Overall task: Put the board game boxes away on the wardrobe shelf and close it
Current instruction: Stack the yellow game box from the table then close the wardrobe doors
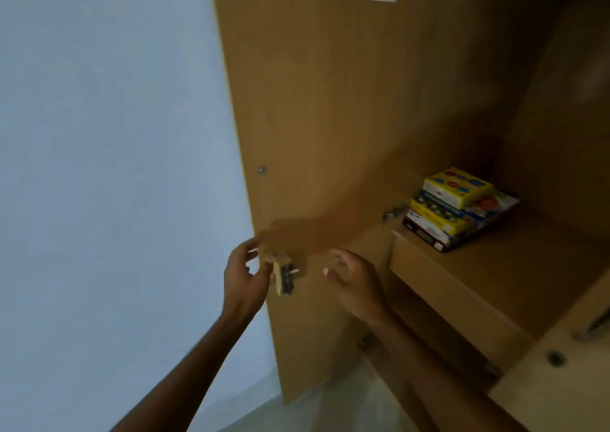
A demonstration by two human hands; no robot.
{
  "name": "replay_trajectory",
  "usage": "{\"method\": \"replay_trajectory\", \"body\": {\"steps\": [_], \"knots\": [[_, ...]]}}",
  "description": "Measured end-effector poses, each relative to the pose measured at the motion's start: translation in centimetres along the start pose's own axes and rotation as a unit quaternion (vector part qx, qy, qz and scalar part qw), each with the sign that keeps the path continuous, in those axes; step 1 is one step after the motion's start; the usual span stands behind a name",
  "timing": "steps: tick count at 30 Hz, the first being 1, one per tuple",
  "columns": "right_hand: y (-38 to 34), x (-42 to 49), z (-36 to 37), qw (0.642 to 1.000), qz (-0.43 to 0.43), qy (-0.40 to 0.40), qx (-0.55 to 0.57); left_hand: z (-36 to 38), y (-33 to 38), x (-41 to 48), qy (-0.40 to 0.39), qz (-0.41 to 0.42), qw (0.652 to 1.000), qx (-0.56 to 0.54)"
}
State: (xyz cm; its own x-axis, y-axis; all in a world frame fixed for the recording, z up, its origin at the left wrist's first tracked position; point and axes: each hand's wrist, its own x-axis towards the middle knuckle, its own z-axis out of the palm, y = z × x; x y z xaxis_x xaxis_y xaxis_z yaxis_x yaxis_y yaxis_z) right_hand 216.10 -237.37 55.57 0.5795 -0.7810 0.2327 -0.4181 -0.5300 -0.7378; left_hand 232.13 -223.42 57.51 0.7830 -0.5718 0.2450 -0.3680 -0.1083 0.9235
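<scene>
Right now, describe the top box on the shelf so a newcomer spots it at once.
Look inside the open wardrobe, right of its door, at the shelf. A stack of board game boxes lies there. The top box is the smallest, bright yellow with red and blue patches on its lid.

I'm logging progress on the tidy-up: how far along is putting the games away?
Done: the board game boxes sit stacked on the wardrobe shelf. In hand: the left hand grips the edge of the open wardrobe door by its lock, and the right hand hovers beside it, holding nothing. Left: swinging the door shut.
</scene>
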Motion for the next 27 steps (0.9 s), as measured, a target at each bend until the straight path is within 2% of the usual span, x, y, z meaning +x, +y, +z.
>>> {"method": "replay_trajectory", "body": {"steps": [2, 7, 15, 20, 24, 27], "knots": [[-2.0, 1.4, 1.3, 1.000, -0.004, 0.016, 0.013, -1.3, 0.4, 2.4, 0.016, 0.004, 1.000, -0.001], [-5.2, 2.8, 3.9, 0.998, 0.009, 0.047, 0.041, -2.3, 0.6, 7.5, -0.082, 0.032, 0.996, 0.008], [-5.4, -0.3, 5.0, 0.992, 0.040, 0.110, 0.040, -3.5, 0.1, 5.8, -0.134, 0.086, 0.985, -0.072], [-5.2, -5.0, 3.7, 0.976, 0.092, 0.194, 0.028, -2.4, 0.9, 2.9, -0.250, 0.165, 0.946, -0.123], [-4.5, -8.1, 0.8, 0.961, 0.105, 0.253, -0.028, 1.6, 3.6, 1.0, -0.261, 0.145, 0.943, -0.149], [-3.4, -10.1, -1.9, 0.947, 0.109, 0.294, -0.064, 5.0, 6.0, -0.5, -0.342, 0.163, 0.909, -0.171]]}}
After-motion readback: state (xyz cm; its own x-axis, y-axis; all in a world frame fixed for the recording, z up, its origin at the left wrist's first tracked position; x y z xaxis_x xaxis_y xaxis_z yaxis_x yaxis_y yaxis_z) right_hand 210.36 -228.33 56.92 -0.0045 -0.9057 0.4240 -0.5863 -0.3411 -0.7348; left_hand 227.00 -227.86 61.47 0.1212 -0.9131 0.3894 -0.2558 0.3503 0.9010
